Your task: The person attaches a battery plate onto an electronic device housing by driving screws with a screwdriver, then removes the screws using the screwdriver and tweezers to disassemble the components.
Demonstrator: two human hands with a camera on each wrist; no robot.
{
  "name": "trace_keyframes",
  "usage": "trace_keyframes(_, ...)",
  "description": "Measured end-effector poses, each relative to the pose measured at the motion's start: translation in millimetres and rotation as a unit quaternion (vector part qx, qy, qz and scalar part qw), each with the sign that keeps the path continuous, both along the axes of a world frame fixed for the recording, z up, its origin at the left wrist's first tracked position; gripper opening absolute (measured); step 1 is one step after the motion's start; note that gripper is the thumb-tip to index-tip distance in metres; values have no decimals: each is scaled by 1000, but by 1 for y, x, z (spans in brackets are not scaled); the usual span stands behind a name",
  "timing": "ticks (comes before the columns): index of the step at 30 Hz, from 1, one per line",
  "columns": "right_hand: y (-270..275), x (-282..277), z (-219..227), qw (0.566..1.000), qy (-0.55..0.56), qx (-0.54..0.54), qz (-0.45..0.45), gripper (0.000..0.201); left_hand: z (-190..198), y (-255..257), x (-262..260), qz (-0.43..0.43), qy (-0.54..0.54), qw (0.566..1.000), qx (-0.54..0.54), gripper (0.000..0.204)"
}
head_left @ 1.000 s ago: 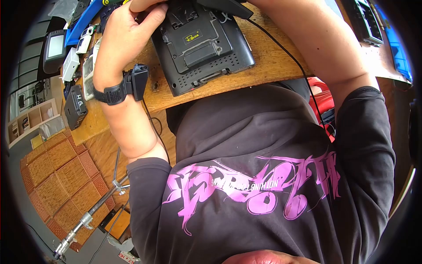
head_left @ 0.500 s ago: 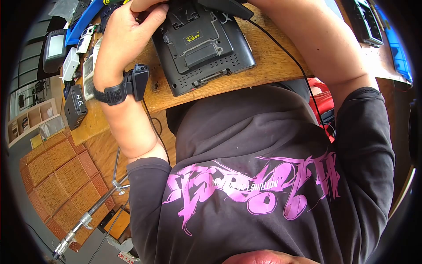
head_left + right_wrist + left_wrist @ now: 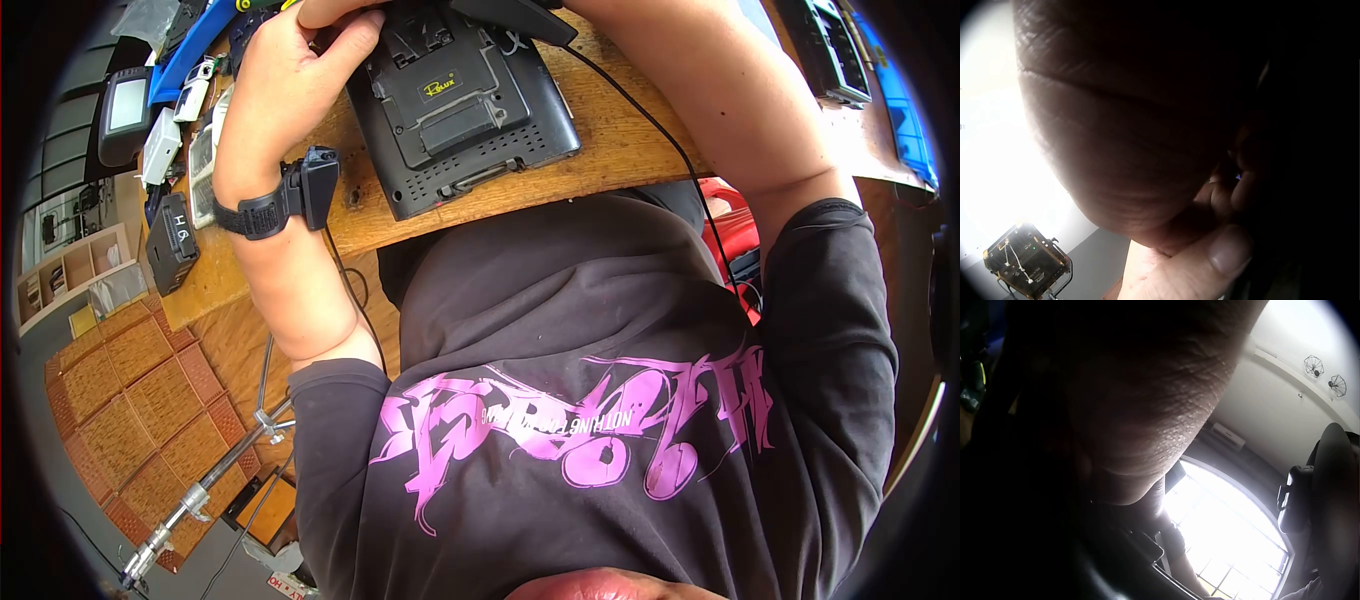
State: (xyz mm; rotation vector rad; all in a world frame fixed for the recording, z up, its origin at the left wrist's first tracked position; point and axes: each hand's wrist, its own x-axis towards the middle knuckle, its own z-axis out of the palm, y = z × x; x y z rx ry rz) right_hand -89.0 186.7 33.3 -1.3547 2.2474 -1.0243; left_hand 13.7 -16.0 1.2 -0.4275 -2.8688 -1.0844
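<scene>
A black monitor (image 3: 470,150) lies back side up on the wooden table, with a Rolux battery plate (image 3: 437,90) on its back. My left hand (image 3: 285,90) is at its upper left corner, the thumb bent toward the monitor's edge; the other fingertips run out of the head view. Only the right forearm (image 3: 700,70) shows there, reaching past the monitor's far side. In the right wrist view, the dark right hand (image 3: 1116,144) fills the middle, and curled fingers and a lit thumb (image 3: 1229,250) show below it. I cannot tell what the fingers hold.
A black cable (image 3: 650,115) runs from the black wrist device (image 3: 520,20) across the table toward the lap. White and black devices, among them a black battery-like block (image 3: 172,245), crowd the table's left end. A black case (image 3: 830,55) stands at the right.
</scene>
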Motion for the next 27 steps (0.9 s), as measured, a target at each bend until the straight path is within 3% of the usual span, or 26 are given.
trace_keyframes(2,12,-1,3,998,-17,-18,53,77,0,1,0,-2,0,1000,3,34)
trace_keyframes(5,-8,-11,-14,1000,0,-22,18,77,0,2,1,1,1,1000,3,34)
trace_keyframes(9,0,0,-1,1000,9,-6,-8,77,1,2,1,16,-5,1000,-11,33)
trace_keyframes(11,10,-4,1,998,-13,-19,62,78,1,1,1,20,-4,1000,-11,33)
trace_keyframes(14,-1,4,2,1000,-27,11,1,78,1,0,0,12,-5,1000,-16,33)
trace_keyframes(27,14,0,4,998,-20,-18,54,78,0,-1,0,8,-6,1000,-3,33)
